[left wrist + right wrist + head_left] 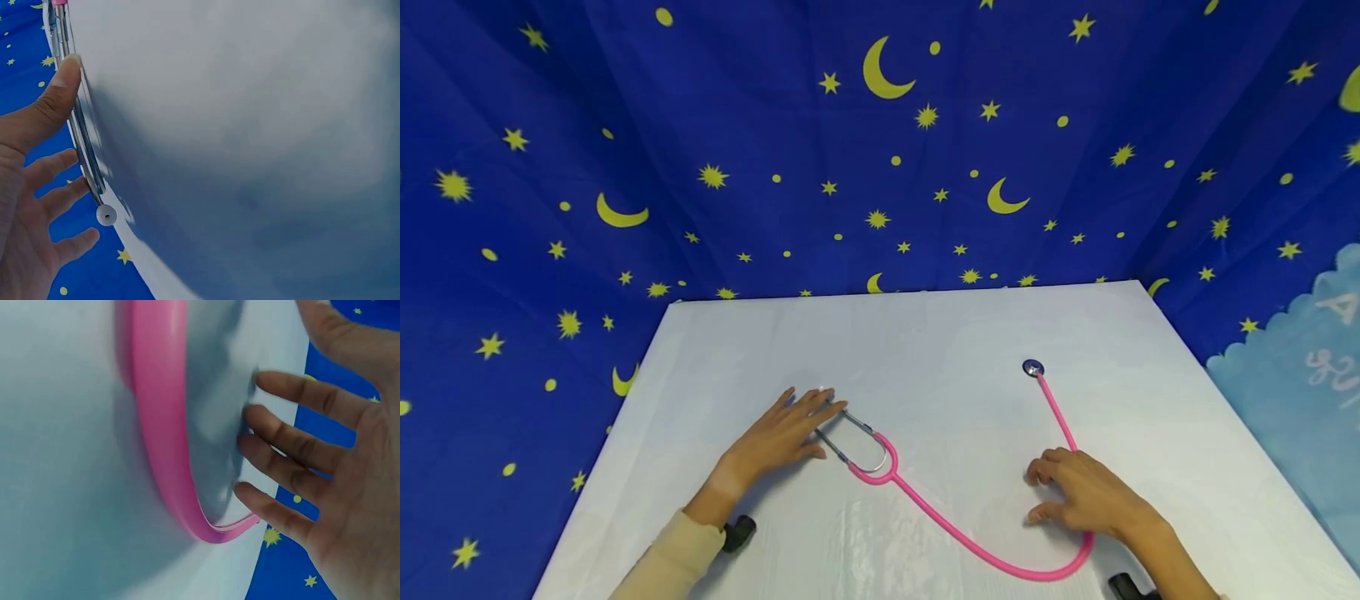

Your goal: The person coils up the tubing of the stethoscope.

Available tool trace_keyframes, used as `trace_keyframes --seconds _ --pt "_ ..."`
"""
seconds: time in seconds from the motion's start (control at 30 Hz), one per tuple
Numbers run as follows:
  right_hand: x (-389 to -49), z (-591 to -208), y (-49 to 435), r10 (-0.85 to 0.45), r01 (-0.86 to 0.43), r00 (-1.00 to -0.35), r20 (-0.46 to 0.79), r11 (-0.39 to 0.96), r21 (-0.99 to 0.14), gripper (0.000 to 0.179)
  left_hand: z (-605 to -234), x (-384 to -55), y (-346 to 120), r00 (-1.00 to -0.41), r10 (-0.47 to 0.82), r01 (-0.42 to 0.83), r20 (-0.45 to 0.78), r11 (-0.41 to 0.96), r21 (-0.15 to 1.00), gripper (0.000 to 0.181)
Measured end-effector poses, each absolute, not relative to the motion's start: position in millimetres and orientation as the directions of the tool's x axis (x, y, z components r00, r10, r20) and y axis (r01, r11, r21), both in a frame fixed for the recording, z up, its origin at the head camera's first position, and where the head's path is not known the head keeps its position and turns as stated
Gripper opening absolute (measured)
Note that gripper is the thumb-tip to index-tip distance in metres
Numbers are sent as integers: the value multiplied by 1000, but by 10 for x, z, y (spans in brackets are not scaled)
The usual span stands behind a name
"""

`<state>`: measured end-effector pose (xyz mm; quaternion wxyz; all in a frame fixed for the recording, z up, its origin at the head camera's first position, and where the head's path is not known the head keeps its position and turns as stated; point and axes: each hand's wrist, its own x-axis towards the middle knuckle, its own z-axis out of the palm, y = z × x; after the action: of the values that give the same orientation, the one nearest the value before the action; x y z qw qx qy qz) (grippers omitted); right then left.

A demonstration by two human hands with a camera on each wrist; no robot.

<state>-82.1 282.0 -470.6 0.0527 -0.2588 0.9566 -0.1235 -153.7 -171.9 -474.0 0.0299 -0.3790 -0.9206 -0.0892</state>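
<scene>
While the stethoscope (955, 532) lies curved across the white table (925, 358), my left hand (782, 435) is around its metal ear tubes (832, 447), fingers spread, can't tell if they're touching. My right hand (1086, 492) is over the pink tube (159, 394), loosely bent fingers gripping nothing, round chest piece (1033, 367) lying beyond it.

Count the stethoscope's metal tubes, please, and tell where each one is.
2: the near tube and the far tube, side by side between the pink tubing and the left hand, which partly hides both.
</scene>
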Motion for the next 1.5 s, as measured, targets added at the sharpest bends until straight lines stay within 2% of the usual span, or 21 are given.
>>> trace_keyframes --seconds 0.27,0.73,1.0,1.2,1.5 --pt "-727 -4629 2781 -549 -442 -810 -204 802 -402 44 -4768 -1593 -1720 -684 710 722 169 691 16 63" --pt "-705 -4634 2771 -543 -384 -787 -293 803 -455 26 -4800 -1625 -1725 -648 736 726 197 675 -133 53" --pt "-616 -4670 2773 -567 -431 -792 -226 782 -450 27 -4792 -1637 -1720 -633 745 732 212 664 -150 49" --pt "-578 -4695 2792 -598 -426 -771 -216 738 -523 30 -4782 -1647 -1725 -642 739 730 202 671 -134 48" --pt "-534 -4727 2817 -658 -512 -743 -122 676 -530 22 -4782 -1666 -1714 -639 743 732 196 667 -139 48"
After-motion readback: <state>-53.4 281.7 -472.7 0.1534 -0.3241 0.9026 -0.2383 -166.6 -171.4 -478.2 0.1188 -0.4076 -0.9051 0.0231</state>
